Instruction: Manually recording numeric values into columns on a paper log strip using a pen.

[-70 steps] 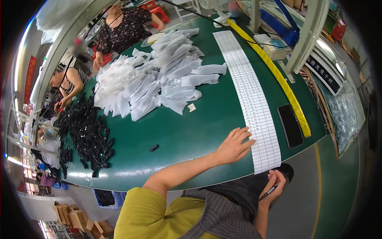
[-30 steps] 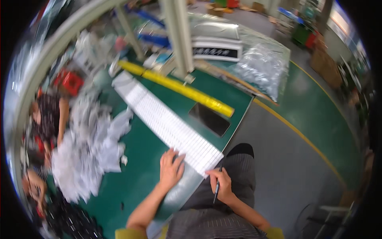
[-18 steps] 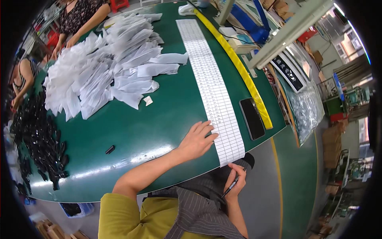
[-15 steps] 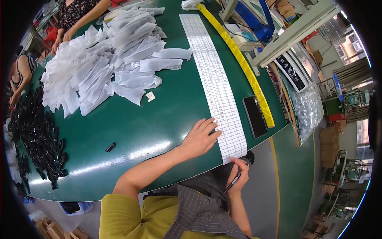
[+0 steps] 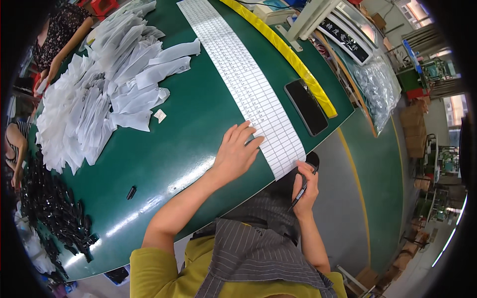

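Pen (image 5: 302,191) tip hidden — right hand (image 5: 304,186) grips it below sheet (image 5: 248,84) end.

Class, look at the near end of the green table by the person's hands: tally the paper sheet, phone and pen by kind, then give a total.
Long ruled paper sheet: 1
Black phone: 1
Pen: 1
Total: 3
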### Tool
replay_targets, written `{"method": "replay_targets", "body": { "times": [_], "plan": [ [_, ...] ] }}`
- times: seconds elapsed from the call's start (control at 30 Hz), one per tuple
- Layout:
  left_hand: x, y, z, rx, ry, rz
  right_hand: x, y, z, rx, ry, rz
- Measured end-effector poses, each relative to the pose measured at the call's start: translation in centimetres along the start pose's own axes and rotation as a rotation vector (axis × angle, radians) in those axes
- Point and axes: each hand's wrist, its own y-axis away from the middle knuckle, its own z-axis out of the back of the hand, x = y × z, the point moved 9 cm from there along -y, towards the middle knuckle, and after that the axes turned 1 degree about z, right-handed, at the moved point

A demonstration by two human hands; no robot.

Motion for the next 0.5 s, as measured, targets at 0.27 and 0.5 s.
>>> {"method": "replay_targets", "body": {
  "times": [0.27,0.5],
  "plan": [
    [-0.2,-0.6,-0.6,0.016,-0.026,-0.044,-3.2,0.6,2.4,-0.185,-0.083,-0.125],
    [-0.9,-1.4,-1.4,-0.013,-0.150,-0.065,-11.5,3.3,0.8,-0.236,-0.465,-0.520]
  ]
}}
